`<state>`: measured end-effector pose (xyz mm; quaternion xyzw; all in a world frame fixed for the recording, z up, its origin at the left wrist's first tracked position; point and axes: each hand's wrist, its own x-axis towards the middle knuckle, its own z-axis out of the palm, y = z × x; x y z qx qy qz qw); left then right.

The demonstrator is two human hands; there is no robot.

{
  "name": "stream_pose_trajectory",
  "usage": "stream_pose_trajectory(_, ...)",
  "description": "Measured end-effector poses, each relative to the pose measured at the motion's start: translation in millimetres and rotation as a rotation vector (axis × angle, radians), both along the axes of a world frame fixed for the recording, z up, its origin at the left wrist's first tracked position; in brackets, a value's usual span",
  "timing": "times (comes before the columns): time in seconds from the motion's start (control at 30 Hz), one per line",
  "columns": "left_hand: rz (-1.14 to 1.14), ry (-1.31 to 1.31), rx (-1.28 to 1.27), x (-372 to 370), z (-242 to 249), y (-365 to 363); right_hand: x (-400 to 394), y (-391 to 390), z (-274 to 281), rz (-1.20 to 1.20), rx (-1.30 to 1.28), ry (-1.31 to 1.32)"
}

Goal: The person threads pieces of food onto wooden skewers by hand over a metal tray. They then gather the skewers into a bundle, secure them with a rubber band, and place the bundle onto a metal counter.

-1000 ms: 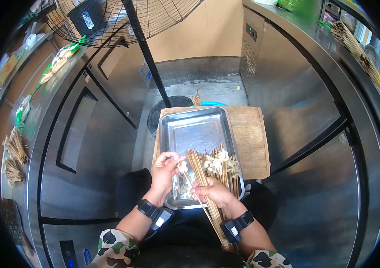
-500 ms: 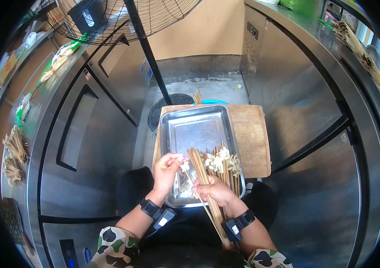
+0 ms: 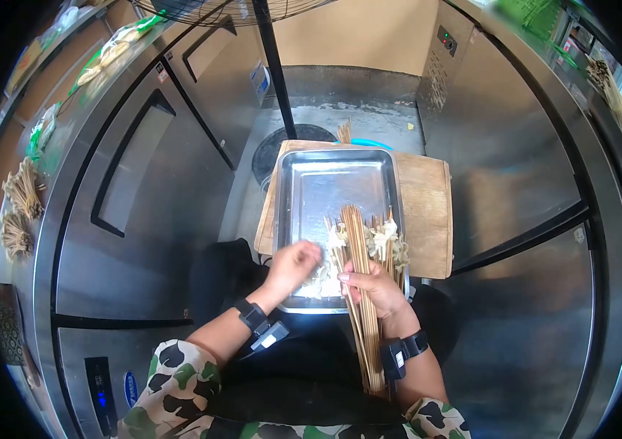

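Observation:
A bundle of thin wooden skewers stands slanted over the tray, and my right hand is closed around it. One skewer at the bundle's left carries a pale piece near its tip. My left hand is just left of the bundle, its fingers curled and blurred; whether they hold anything is hidden. Below them, small pale pieces lie in the metal tray. Skewers with pale, ruffled pieces threaded on them rest along the tray's right side.
The tray sits on a wooden board. Behind it are a black round lid, a blue rim and a fan pole. Steel cabinets flank both sides. Skewer bundles lie on the left counter.
My left hand has moved away from the skewer tip, where its fingers held a pale piece. That piece now sits on the skewer beside the bundle. The camera view has shifted.

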<state>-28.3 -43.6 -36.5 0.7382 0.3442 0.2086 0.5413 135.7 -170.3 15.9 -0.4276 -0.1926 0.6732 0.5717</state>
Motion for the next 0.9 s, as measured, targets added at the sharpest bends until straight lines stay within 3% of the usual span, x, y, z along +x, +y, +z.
stream_pose_trajectory(0.03,-0.068,0.141,0.070,-2.6,-16.0,-4.9,-0.5,0.7,-0.3,0.001,0.002,0.008)
stream_pose_trajectory(0.07,-0.149,0.357,0.355,2.6,19.2,-15.9,-1.5,1.5,-1.4,0.000,0.004,0.018)
stream_pose_trajectory(0.23,-0.118,0.433,0.588,10.5,-1.6,-25.6,-2.5,2.6,-2.2,0.021,-0.018,0.035)
stream_pose_trajectory(0.33,-0.117,0.543,0.579,15.6,-5.5,-18.8,-2.2,2.3,-0.1,0.035,-0.030,0.023)
stream_pose_trajectory(0.47,-0.035,0.301,0.088,4.3,-13.6,-1.9,-2.1,3.4,1.2,0.045,-0.026,0.013)
stream_pose_trajectory(0.53,0.121,-0.092,-0.615,-2.3,-15.5,6.5,-2.4,3.6,-0.5,0.050,-0.013,0.020)
stream_pose_trajectory(0.57,0.144,-0.132,-0.721,-8.6,-15.0,11.3,-2.4,3.8,0.3,0.055,-0.020,0.005)
stream_pose_trajectory(0.67,0.212,-0.256,-0.897,-10.1,17.0,12.6,-3.8,3.9,6.2,0.046,-0.036,-0.027)
stream_pose_trajectory(0.9,0.171,-0.388,-1.045,-14.0,37.0,19.5,-2.7,4.8,1.6,0.073,-0.014,-0.003)
